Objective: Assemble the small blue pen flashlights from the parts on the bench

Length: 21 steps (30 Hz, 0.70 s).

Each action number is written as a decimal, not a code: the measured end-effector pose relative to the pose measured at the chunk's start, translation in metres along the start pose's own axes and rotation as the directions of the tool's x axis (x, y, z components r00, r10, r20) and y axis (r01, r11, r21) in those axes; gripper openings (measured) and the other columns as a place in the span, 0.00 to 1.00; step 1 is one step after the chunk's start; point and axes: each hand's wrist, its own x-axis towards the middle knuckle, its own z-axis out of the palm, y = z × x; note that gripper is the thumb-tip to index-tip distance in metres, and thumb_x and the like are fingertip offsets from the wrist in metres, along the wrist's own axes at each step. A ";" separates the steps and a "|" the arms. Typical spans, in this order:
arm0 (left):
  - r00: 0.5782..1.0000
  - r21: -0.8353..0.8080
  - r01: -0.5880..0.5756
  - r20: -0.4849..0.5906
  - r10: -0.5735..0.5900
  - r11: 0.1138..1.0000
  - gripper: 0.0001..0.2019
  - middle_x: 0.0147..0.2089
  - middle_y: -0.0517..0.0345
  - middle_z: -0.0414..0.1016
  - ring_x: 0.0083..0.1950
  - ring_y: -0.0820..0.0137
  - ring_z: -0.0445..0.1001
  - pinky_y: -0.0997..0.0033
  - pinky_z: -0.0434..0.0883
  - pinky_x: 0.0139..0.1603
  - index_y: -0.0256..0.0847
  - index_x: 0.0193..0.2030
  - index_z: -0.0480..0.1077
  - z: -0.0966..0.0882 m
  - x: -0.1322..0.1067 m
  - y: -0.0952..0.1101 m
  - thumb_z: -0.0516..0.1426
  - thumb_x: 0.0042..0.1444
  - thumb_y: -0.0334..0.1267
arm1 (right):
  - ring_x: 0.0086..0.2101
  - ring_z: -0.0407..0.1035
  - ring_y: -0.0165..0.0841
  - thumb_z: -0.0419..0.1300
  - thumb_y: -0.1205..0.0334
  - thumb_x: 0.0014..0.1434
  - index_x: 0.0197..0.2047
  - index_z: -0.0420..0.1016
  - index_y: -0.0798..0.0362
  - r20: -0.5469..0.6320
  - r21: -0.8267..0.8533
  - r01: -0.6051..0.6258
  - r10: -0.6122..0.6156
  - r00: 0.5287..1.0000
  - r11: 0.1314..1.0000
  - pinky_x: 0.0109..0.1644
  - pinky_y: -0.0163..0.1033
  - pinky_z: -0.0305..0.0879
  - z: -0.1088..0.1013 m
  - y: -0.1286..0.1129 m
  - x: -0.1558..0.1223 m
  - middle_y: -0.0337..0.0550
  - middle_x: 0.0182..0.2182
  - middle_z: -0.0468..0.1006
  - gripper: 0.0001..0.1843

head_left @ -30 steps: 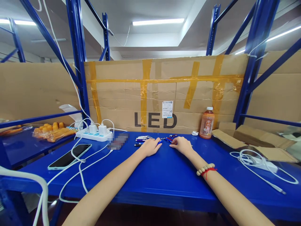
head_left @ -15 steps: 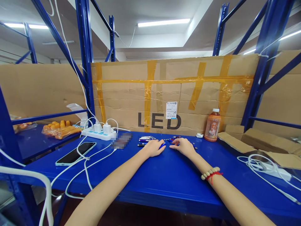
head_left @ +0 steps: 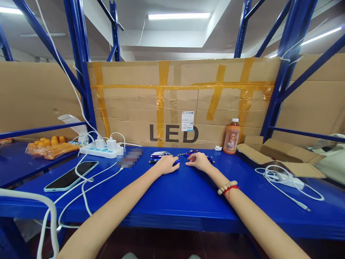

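Observation:
Palm down on the blue shelf top, my left hand (head_left: pixel 167 165) closes its fingers on a blue pen (head_left: pixel 176 162), whose end shows at the fingertips. Just left of that hand lies a small group of silver, purple and black pens (head_left: pixel 159 155), partly covered by it. My right hand (head_left: pixel 198 161) rests a little to the right, fingers bent and apart, the tips low over the surface; nothing shows in them. Several blue pens and slim parts (head_left: pixel 191 153) lie behind the right hand, with more beside it (head_left: pixel 210 159). Part of this pile is hidden.
A large taped cardboard box (head_left: pixel 129 108) stands along the back. On the left are a power strip (head_left: pixel 105 153), a phone (head_left: pixel 71 175) and loose white cables. To the right stand a drink bottle (head_left: pixel 231 138), an open carton (head_left: pixel 283 153) and a coiled white cable (head_left: pixel 285 180).
The whole view has shifted, so everything appears further left and slightly higher. The blue pen stays at my left hand. My right hand's fingers have drawn closer together near the shelf surface.

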 end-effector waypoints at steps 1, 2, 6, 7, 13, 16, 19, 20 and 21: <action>1.000 0.004 -0.007 -0.002 0.007 1.000 0.13 0.29 0.54 0.69 0.32 0.68 0.69 0.72 0.65 0.33 0.39 0.32 0.66 0.001 0.000 0.000 0.43 0.57 0.41 | 0.28 0.71 0.31 0.64 0.59 0.40 0.29 0.76 0.56 0.018 0.021 0.015 -0.015 1.000 1.000 0.32 0.32 0.66 0.001 0.001 0.001 0.44 0.25 0.77 0.12; 1.000 0.007 -0.012 -0.003 0.012 1.000 0.13 0.28 0.54 0.69 0.32 0.68 0.69 0.72 0.64 0.33 0.39 0.32 0.66 0.001 0.000 -0.001 0.43 0.57 0.41 | 0.28 0.71 0.31 0.64 0.60 0.41 0.29 0.76 0.56 0.037 0.043 0.028 -0.030 0.999 0.999 0.33 0.32 0.66 0.001 0.002 0.002 0.44 0.26 0.77 0.11; 1.000 0.010 -0.018 -0.005 0.018 1.000 0.14 0.28 0.54 0.69 0.31 0.68 0.69 0.73 0.64 0.32 0.39 0.31 0.66 0.003 0.001 -0.002 0.43 0.57 0.41 | 0.29 0.71 0.32 0.62 0.62 0.42 0.30 0.76 0.56 0.078 0.093 0.070 -0.078 0.994 0.993 0.35 0.33 0.67 0.003 0.005 0.003 0.44 0.27 0.78 0.09; 1.000 0.010 -0.019 -0.006 0.019 1.000 0.14 0.28 0.54 0.70 0.31 0.68 0.69 0.73 0.64 0.32 0.39 0.31 0.66 0.003 0.001 -0.002 0.43 0.57 0.41 | 0.29 0.71 0.32 0.62 0.63 0.42 0.30 0.76 0.56 0.085 0.098 0.074 -0.083 0.993 0.992 0.35 0.33 0.67 0.003 0.005 0.003 0.44 0.27 0.78 0.09; 1.000 0.013 -0.022 -0.010 0.022 1.000 0.14 0.28 0.54 0.70 0.30 0.68 0.70 0.73 0.64 0.31 0.38 0.31 0.67 0.005 0.001 -0.003 0.44 0.57 0.42 | 0.29 0.71 0.31 0.61 0.67 0.44 0.32 0.76 0.57 0.114 0.129 0.080 -0.095 0.989 0.988 0.35 0.34 0.68 0.007 0.007 0.006 0.46 0.29 0.78 0.09; 1.000 0.005 -0.023 -0.005 0.023 1.000 0.14 0.28 0.53 0.70 0.30 0.68 0.70 0.73 0.64 0.31 0.38 0.31 0.67 0.005 0.001 -0.002 0.44 0.56 0.42 | 0.29 0.71 0.31 0.60 0.69 0.44 0.32 0.75 0.57 0.125 0.151 0.093 -0.112 0.986 0.984 0.35 0.34 0.68 0.007 0.007 0.006 0.45 0.30 0.78 0.09; 1.000 0.006 -0.025 -0.002 0.025 1.000 0.15 0.28 0.53 0.70 0.30 0.68 0.70 0.73 0.64 0.31 0.38 0.31 0.67 0.004 0.001 -0.002 0.44 0.57 0.42 | 0.29 0.70 0.30 0.60 0.70 0.44 0.33 0.75 0.56 0.129 0.179 0.111 -0.135 0.982 0.978 0.35 0.34 0.68 0.008 0.007 0.007 0.45 0.32 0.78 0.09; 1.000 0.010 -0.026 -0.003 0.026 1.000 0.15 0.28 0.53 0.70 0.30 0.68 0.70 0.73 0.64 0.31 0.38 0.31 0.67 0.005 0.001 -0.002 0.43 0.57 0.42 | 0.29 0.70 0.30 0.60 0.71 0.44 0.33 0.75 0.56 0.130 0.186 0.114 -0.140 0.982 0.976 0.36 0.34 0.68 0.008 0.007 0.007 0.45 0.32 0.78 0.10; 1.000 0.016 -0.026 -0.003 0.026 1.000 0.15 0.28 0.53 0.70 0.30 0.68 0.70 0.73 0.64 0.31 0.38 0.32 0.67 0.005 0.001 -0.002 0.43 0.57 0.42 | 0.29 0.70 0.30 0.59 0.71 0.44 0.33 0.75 0.56 0.131 0.190 0.116 -0.142 0.981 0.975 0.36 0.34 0.68 0.009 0.007 0.007 0.45 0.32 0.77 0.10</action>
